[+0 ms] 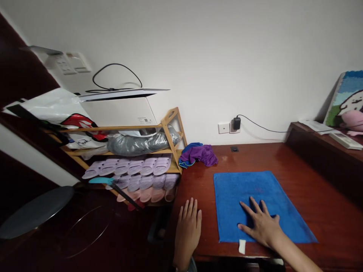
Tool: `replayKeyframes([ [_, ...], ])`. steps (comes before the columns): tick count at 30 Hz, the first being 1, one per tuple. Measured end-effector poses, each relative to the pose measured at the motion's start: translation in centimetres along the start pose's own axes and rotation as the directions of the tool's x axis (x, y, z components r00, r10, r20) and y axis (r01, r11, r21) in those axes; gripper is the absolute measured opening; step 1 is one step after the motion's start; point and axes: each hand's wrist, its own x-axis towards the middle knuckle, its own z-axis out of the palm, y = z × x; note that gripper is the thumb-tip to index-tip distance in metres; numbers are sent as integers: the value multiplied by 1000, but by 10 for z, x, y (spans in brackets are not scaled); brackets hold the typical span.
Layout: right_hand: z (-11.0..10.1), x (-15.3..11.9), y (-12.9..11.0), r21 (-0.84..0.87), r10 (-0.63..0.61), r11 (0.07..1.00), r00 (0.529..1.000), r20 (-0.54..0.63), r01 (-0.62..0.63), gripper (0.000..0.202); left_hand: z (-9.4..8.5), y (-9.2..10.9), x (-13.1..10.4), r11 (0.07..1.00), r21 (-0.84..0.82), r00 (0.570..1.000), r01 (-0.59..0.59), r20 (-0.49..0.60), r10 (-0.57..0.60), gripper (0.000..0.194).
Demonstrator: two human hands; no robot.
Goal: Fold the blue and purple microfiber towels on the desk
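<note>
On the counter, I see the blue cloth lying flat under the right hand, whose fingers spread, grasping nothing; the left hand, fingers also released, lies apart, left of the cloth.

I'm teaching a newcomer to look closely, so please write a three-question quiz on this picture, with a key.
1. Which hand is spread out on the blue cloth?
2. True or false: the purple cloth lies on top of the blue cloth.
3. Fill in: a small ___ sticks out at the near edge of the blue cloth.

Key:
1. The right hand; the left hand is beside the cloth.
2. False; the purple cloth lies apart from it.
3. White tag.
</note>
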Motion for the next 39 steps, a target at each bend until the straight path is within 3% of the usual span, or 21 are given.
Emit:
replayKeyframes([
  [4,-3,4,-5,-24,35,999,999,27,-35,83,0,1,0,1000,-20,1000,7,-3,-7,53],
  [8,-5,21,10,-12,59,998,998,8,-59,82,0,0,0,1000,-22,1000,16,5,-16,53],
  [15,-24,76,64,35,72,997,997,37,-73,88,2,-2,0,999,-33,1000,12,-2,-12,52],
  [26,-56,151,147,56,97,994,995,-10,-96,93,5,-4,-1,1000,18,999,-24,-29,24,52],
  [30,-53,144,161,24,115,993,989,-92,-113,91,9,-7,-2,999,35,998,-39,-50,41,51],
  [33,-33,121,154,52,123,992,977,-175,-115,86,11,-7,-1,999,38,998,-36,-47,37,52],
  [36,-13,101,143,50,123,992,977,-175,-116,83,10,-6,1,999,39,999,-33,-38,35,52],
  [39,-9,100,139,32,139,990,973,-183,-135,81,9,-6,1,999,35,999,-31,-41,32,52],
])
